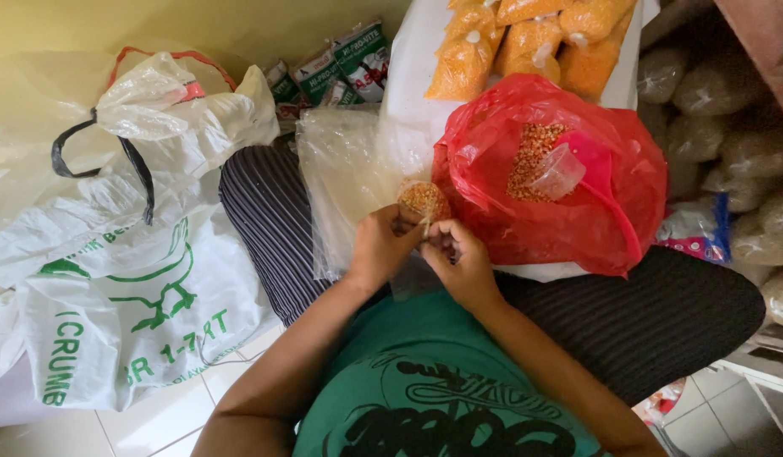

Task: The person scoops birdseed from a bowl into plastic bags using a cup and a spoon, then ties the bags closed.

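Observation:
My left hand (pixel 380 245) and my right hand (pixel 459 258) meet in front of my chest, both pinching the twisted neck of a small clear bag of orange-brown grain (pixel 423 200). The little bag stands just above my fingers. Right of it sits a big red plastic bag (pixel 578 203), open at the top, with more of the same grain and a clear plastic cup (pixel 558 172) lying in it. The red bag rests against my right leg.
A stack of clear empty bags (pixel 341 178) lies over my left knee. Filled orange packets (pixel 527 42) pile on a white surface behind. Large white sacks (pixel 129 279) crowd the left; clear bags of pale grain (pixel 730 127) fill the right. White floor tiles show below.

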